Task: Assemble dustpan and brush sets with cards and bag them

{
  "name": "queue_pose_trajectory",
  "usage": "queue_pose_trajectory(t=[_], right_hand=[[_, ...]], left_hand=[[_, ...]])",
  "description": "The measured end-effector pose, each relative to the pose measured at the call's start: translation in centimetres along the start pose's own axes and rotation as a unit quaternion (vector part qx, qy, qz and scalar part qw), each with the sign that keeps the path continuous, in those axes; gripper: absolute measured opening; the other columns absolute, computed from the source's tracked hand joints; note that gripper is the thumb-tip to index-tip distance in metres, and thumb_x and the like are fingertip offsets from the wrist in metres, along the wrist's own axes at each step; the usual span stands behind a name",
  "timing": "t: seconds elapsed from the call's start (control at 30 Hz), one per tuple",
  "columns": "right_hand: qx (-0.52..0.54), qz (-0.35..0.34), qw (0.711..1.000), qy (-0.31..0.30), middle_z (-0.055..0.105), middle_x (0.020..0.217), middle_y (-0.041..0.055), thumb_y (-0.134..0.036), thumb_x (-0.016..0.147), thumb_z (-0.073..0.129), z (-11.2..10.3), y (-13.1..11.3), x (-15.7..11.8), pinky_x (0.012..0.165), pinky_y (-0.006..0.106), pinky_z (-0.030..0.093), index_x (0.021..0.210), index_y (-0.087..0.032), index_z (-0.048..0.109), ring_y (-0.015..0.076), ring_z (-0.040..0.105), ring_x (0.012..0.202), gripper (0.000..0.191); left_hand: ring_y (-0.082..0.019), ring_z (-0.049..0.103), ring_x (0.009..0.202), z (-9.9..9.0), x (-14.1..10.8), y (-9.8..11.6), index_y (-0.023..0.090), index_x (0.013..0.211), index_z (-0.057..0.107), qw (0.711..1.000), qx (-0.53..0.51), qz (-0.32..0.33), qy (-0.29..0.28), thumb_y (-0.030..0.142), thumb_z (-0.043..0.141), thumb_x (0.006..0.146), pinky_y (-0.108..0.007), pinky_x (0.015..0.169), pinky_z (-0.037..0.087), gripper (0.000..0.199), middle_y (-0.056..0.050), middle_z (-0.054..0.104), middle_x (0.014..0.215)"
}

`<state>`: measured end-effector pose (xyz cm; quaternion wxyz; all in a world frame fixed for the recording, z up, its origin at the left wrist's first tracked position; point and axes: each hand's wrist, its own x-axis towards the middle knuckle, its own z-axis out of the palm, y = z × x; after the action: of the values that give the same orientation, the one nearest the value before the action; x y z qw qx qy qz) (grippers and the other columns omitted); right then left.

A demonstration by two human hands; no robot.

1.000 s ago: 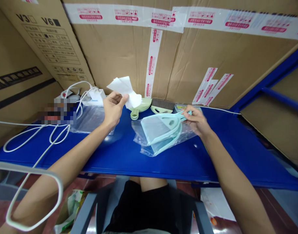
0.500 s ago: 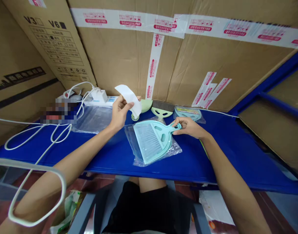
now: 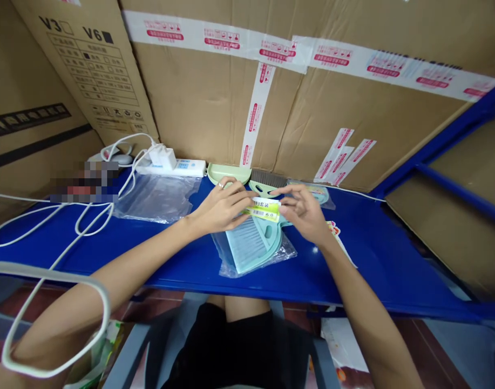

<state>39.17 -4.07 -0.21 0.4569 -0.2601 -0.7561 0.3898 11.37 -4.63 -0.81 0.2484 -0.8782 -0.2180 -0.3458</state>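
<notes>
A yellow-green and white printed card label (image 3: 266, 210) is stretched between my two hands, above the tabletop. My left hand (image 3: 226, 208) has its fingers closed on the label's left end; a ring shows on one finger. At the other end, my right hand (image 3: 304, 210) pinches the label between thumb and fingers. Below them lies a light blue hand brush and dustpan set (image 3: 255, 246), brush nested in pan, on a clear plastic bag (image 3: 228, 265). My hands and the label cover part of its handle. Behind stand a pale green dustpan (image 3: 230, 173) and a green brush with dark bristles (image 3: 269, 181).
A bagged blue set (image 3: 322, 193) lies at the back right, and a printed paper piece (image 3: 339, 235) beside my right forearm. To the left are a flat clear bag (image 3: 156, 200), a power strip (image 3: 190, 167) and looped white cables (image 3: 97, 227). Cardboard (image 3: 207, 102) walls the back.
My left hand has moved right and down, the white piece now replaced in view by the printed label. My right hand has left the blue handle and holds the label. Printed paper appears at right.
</notes>
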Motion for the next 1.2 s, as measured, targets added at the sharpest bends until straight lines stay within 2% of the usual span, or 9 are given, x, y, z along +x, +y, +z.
queue_pose_trajectory(t=[0.07, 0.17, 0.3, 0.5, 0.63, 0.83, 0.97, 1.07, 1.2], right_hand=[[-0.032, -0.006, 0.999, 0.008, 0.074, 0.125, 0.0083, -0.038, 0.092, 0.083, 1.1, 0.4, -0.1, 0.082, 0.032, 0.067, 0.115, -0.024, 0.069, 0.0199, 0.077, 0.101, 0.031], [-0.073, -0.029, 0.996, 0.033, 0.075, 0.119, 0.0094, -0.036, 0.093, 0.081, 1.5, 0.7, -0.1, 0.081, 0.033, 0.068, 0.101, -0.021, 0.075, 0.0209, 0.078, 0.102, 0.018], [-0.146, -0.072, 0.986, 0.038, 0.077, 0.123, 0.0102, -0.029, 0.095, 0.078, 0.8, 0.6, -0.1, 0.080, 0.034, 0.069, 0.103, -0.021, 0.077, 0.0222, 0.078, 0.107, 0.012], [-0.336, -0.189, 0.923, -0.002, 0.077, 0.129, 0.0122, -0.027, 0.095, 0.079, 0.6, 0.6, -0.1, 0.103, 0.049, 0.062, 0.108, -0.022, 0.073, 0.0275, 0.074, 0.119, 0.015], [-0.373, -0.231, 0.899, -0.006, 0.078, 0.127, 0.0121, -0.024, 0.099, 0.073, 0.3, 1.0, -0.1, 0.100, 0.047, 0.063, 0.107, -0.022, 0.073, 0.0270, 0.075, 0.115, 0.008], [-0.379, -0.246, 0.892, -0.008, 0.076, 0.136, 0.0121, -0.020, 0.100, 0.072, -0.2, 1.3, -0.2, 0.102, 0.048, 0.062, 0.113, -0.022, 0.074, 0.0274, 0.074, 0.119, 0.014], [-0.381, -0.250, 0.890, -0.019, 0.077, 0.132, 0.0128, -0.020, 0.099, 0.072, -0.3, 1.4, 0.0, 0.100, 0.049, 0.061, 0.111, -0.021, 0.075, 0.0278, 0.074, 0.113, 0.013], [-0.394, -0.238, 0.887, -0.025, 0.078, 0.128, 0.0109, -0.022, 0.098, 0.072, -0.5, 1.1, 0.1, 0.099, 0.051, 0.059, 0.109, -0.023, 0.075, 0.0286, 0.070, 0.112, 0.011], [-0.426, -0.208, 0.879, -0.041, 0.076, 0.131, 0.0094, -0.030, 0.095, 0.076, 0.0, 0.3, 0.2, 0.104, 0.057, 0.055, 0.111, -0.026, 0.075, 0.0330, 0.064, 0.122, 0.016]], left_hand=[[-0.027, 0.065, 0.100, 0.0, 0.0, 0.1, 0.021, 0.106, 0.066, 1.000, 0.016, 0.006, -0.004, 0.029, 0.063, 0.104, -0.049, 0.098, 0.045, 0.009, -0.007, 0.079, 0.128], [-0.027, 0.067, 0.105, 0.1, -0.1, -0.1, 0.020, 0.108, 0.067, 1.000, 0.018, 0.000, -0.017, 0.033, 0.062, 0.105, -0.049, 0.100, 0.045, 0.013, -0.009, 0.078, 0.130], [-0.027, 0.067, 0.105, 0.2, -0.3, -0.5, 0.022, 0.106, 0.070, 0.999, 0.007, -0.018, -0.030, 0.034, 0.063, 0.104, -0.050, 0.100, 0.046, 0.014, -0.008, 0.079, 0.124], [-0.027, 0.067, 0.101, 0.4, -0.4, -0.6, 0.021, 0.102, 0.068, 0.999, 0.029, 0.008, -0.013, 0.036, 0.065, 0.105, -0.050, 0.097, 0.048, 0.016, -0.008, 0.080, 0.120], [-0.027, 0.067, 0.102, 0.5, -0.4, -0.5, 0.021, 0.101, 0.068, 1.000, 0.025, 0.007, -0.003, 0.039, 0.066, 0.104, -0.049, 0.097, 0.048, 0.019, -0.008, 0.080, 0.122], [-0.027, 0.067, 0.101, 0.6, -0.5, -0.7, 0.021, 0.101, 0.068, 1.000, 0.006, 0.002, 0.015, 0.039, 0.068, 0.103, -0.048, 0.096, 0.048, 0.019, -0.008, 0.080, 0.119], [-0.026, 0.067, 0.100, 0.6, -0.5, -0.8, 0.020, 0.101, 0.067, 1.000, -0.008, 0.007, 0.018, 0.038, 0.069, 0.103, -0.048, 0.096, 0.048, 0.018, -0.009, 0.080, 0.118], [-0.026, 0.067, 0.100, 0.6, -0.5, -0.8, 0.020, 0.100, 0.067, 1.000, -0.008, 0.004, 0.021, 0.037, 0.070, 0.102, -0.048, 0.097, 0.048, 0.017, -0.008, 0.081, 0.119], [-0.026, 0.067, 0.101, 0.7, -0.5, -0.7, 0.022, 0.098, 0.069, 1.000, -0.013, -0.002, 0.003, 0.034, 0.070, 0.102, -0.048, 0.099, 0.047, 0.013, -0.006, 0.081, 0.121]])
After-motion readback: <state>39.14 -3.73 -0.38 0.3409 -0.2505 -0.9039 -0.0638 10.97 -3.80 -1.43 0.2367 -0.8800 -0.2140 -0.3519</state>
